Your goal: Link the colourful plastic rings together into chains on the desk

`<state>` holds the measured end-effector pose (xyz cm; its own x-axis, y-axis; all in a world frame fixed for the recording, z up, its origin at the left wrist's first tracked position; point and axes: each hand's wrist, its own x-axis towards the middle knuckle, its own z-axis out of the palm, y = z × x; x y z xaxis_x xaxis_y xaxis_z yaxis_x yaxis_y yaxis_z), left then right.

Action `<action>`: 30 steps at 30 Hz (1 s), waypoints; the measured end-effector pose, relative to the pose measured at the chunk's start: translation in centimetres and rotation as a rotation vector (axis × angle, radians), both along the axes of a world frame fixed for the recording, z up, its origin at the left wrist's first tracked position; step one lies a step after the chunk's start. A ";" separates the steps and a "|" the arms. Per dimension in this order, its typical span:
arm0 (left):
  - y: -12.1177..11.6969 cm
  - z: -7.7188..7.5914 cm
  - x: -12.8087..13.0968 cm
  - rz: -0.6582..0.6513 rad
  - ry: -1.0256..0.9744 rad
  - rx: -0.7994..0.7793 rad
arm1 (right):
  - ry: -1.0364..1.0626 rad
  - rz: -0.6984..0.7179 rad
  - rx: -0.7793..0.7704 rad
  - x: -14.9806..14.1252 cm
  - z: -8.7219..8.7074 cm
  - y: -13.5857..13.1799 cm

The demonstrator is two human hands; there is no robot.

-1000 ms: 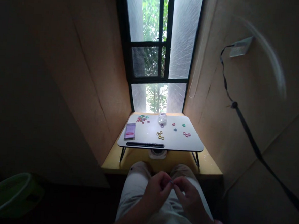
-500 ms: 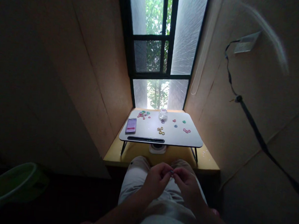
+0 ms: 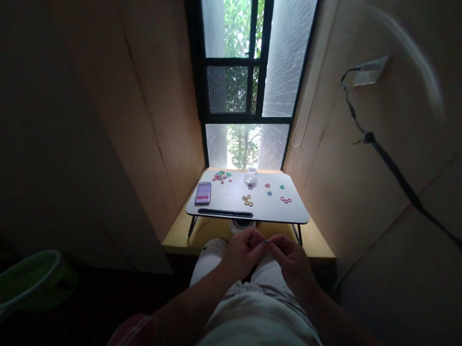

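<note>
My left hand [image 3: 245, 250] and my right hand [image 3: 288, 253] meet above my lap, just in front of the table's near edge. Their fingertips pinch a small blue-green ring [image 3: 266, 241] between them; most of it is hidden by the fingers. On the white folding table [image 3: 221, 198] lie small coloured rings. Yellow rings [image 3: 247, 200] form a group near the middle, pink rings [image 3: 285, 200] lie at the right, and a mixed pile of rings [image 3: 220, 176] sits at the back left. A clear jar [image 3: 251, 177] stands at the back, a purple ring [image 3: 250, 186] before it.
A phone [image 3: 203, 193] lies at the table's left, near a dark slot [image 3: 225, 213] along the front edge. Below stands a round white object [image 3: 241, 225] on the yellow ledge [image 3: 316, 247]. A green basket [image 3: 25, 280] is at lower left; a cable [image 3: 400, 179] hangs at right.
Both hands have risen toward the table's front edge, still pinching the small ring together. The view has shifted slightly. The rings on the table have not visibly moved.
</note>
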<state>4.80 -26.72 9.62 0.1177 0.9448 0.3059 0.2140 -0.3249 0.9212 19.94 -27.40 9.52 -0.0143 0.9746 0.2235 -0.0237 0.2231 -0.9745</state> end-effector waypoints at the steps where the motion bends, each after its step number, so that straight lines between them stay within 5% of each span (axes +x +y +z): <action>1: 0.0 0.6 0.0 0.002 0.003 0.016 | 0.005 -0.002 0.013 0.0 0.4 0.0; 19: 2.1 8.4 -1.1 0.044 0.023 0.209 | -0.016 0.000 0.154 -1.5 8.5 2.8; 25: 5.0 6.8 -0.8 0.093 0.043 0.206 | -0.134 -0.084 0.183 -1.3 7.3 5.2; 30: 8.8 2.6 -0.8 0.106 0.053 0.131 | -0.143 -0.013 0.200 -1.9 2.8 10.0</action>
